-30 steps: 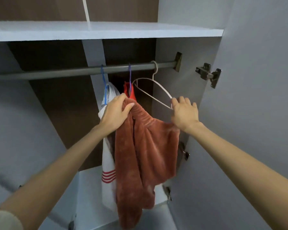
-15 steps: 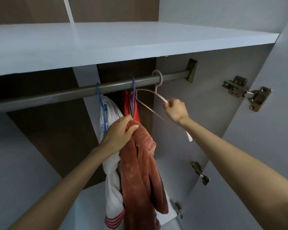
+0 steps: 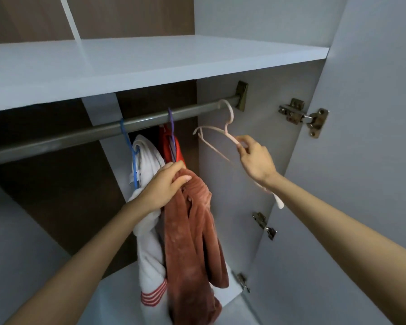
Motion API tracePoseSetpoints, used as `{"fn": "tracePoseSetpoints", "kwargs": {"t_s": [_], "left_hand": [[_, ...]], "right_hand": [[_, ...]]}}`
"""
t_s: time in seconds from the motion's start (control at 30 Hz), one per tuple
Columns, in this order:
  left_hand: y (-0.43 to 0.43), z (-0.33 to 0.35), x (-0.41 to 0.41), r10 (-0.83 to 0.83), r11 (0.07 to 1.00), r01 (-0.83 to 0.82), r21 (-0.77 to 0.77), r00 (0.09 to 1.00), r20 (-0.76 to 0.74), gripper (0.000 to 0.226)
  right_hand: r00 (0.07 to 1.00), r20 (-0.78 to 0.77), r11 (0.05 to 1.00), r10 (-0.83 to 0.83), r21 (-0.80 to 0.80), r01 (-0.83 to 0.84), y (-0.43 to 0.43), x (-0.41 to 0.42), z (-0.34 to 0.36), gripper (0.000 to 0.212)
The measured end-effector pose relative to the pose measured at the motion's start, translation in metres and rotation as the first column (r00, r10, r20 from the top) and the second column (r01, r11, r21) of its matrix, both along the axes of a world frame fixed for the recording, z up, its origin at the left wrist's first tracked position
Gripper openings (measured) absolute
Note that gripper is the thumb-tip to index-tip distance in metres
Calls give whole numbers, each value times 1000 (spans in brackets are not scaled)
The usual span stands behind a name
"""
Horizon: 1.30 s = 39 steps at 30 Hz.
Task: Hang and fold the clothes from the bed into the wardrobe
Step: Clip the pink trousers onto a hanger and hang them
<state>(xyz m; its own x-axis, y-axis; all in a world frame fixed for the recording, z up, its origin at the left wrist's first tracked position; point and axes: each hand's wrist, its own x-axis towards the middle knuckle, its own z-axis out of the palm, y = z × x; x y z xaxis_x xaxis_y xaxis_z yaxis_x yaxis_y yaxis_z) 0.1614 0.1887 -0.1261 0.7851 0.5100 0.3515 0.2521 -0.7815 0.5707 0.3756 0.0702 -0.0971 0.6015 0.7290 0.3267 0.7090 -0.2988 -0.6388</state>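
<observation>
Grey-white wardrobe (image 3: 220, 184), door (image 3: 373, 160) open; grey metal rail (image 3: 80, 134) runs under its shelf (image 3: 150, 66). Rust-brown fleece garment (image 3: 190, 242) hangs bunched below rail's middle, left grip (image 3: 164, 186) clamped on its top – prob. kept high, ready for hanging. Thin pale-pink plastic hanger (image 3: 229, 123), hook at rail's right end, tilts outward: right grip (image 3: 256, 158) pinches its arm, prob. to unhook it.

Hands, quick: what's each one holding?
Left hand: grips the fuzzy rust-brown garment.
Right hand: pinches the thin pale-pink hanger.
</observation>
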Motion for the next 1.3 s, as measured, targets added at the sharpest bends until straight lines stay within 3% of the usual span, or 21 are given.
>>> {"fn": "tracePoseSetpoints", "kwargs": {"t_s": [0.23,0.4,0.53,0.7,0.77,0.87,1.0,1.3], "left_hand": [[-71,5,-24,-85,994,94,61,987,-138,10],[-150,-3,-43,-131,985,154,82,963,-235,16],[-226,-14,-57,-138,987,151,60,974,-181,24],[-305,-32,-81,-34,999,32,-26,996,-84,37],[-332,-37,-91,14,990,-17,-139,1000,-18,40],[-366,-43,-104,127,943,-101,-317,990,62,34],[-400,-46,-118,257,861,-212,-463,966,35,46],[-462,-14,-154,91,884,-81,-460,996,-2,48]], "right_hand": [[980,-182,997,77,-7,-79,-101,-35,7,6],[987,-160,996,27,90,-12,-202,-61,16,43],[989,-148,997,-19,72,30,-299,-85,4,33],[985,-172,1000,-24,-2,24,-403,-117,-11,31],[984,-173,998,-49,-48,42,-436,-127,-12,31],[984,-144,990,-101,-114,85,-477,-136,-10,31],[984,-112,987,-138,-104,126,-514,-146,-9,31],[998,23,979,-55,-197,59,-519,-214,-21,28]]}}
